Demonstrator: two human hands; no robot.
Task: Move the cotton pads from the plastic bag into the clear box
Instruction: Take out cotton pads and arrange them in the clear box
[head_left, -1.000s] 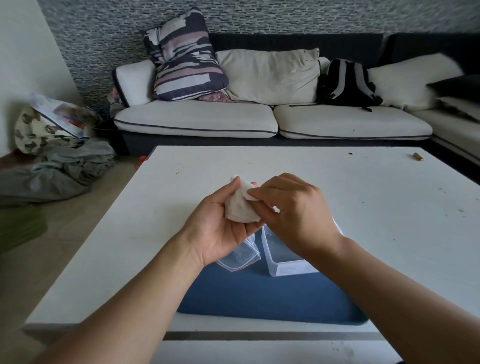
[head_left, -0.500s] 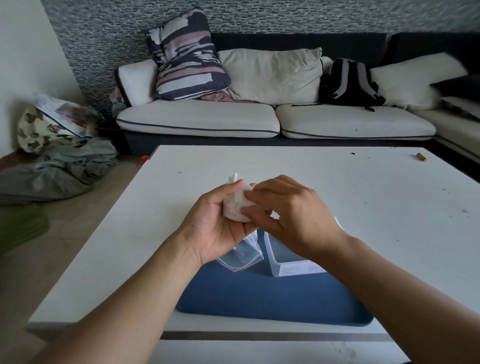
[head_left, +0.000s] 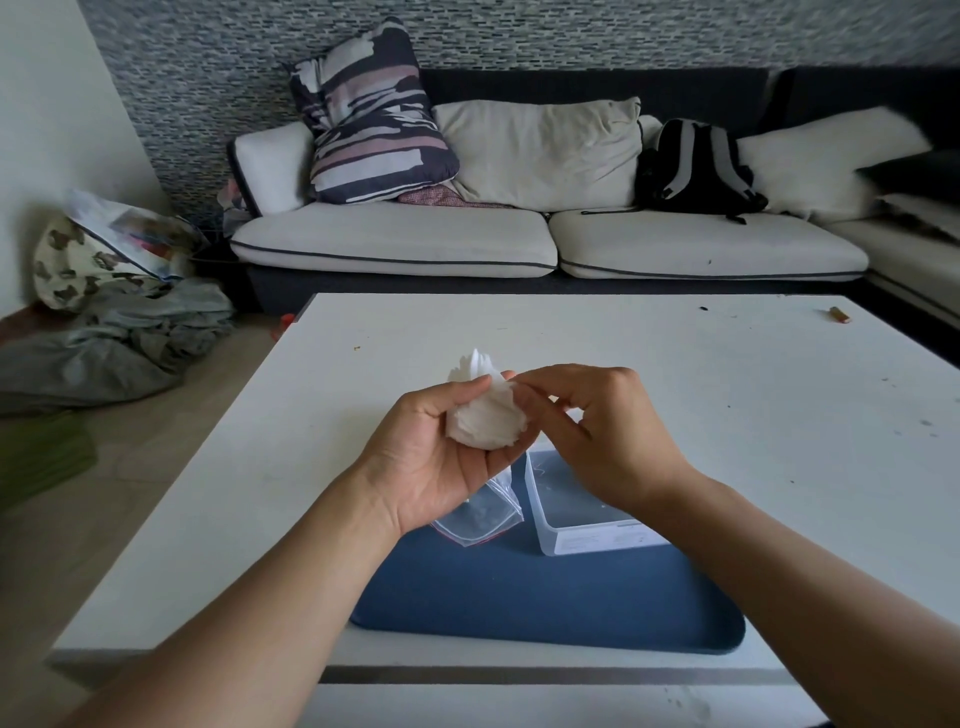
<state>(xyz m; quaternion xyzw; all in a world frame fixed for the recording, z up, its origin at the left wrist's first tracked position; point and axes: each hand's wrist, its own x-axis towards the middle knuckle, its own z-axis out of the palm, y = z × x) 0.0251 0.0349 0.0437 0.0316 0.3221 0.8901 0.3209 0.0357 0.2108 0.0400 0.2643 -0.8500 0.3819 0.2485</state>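
My left hand cups a stack of white cotton pads above the table, palm turned up. The fingertips of my right hand pinch the right edge of that stack. A clear plastic bag with a red seal strip hangs below my left palm, its lower end over the blue tray. The clear box stands open on the tray, just under my right wrist, which hides part of it.
The white table carries a small orange item at the far right. Beyond it is a sofa with cushions and a black backpack. Clothes and bags lie on the floor at the left.
Both hands have risen slightly with the pads. My right fingers have shifted from covering the stack to pinching its right edge, and more of the pads shows.
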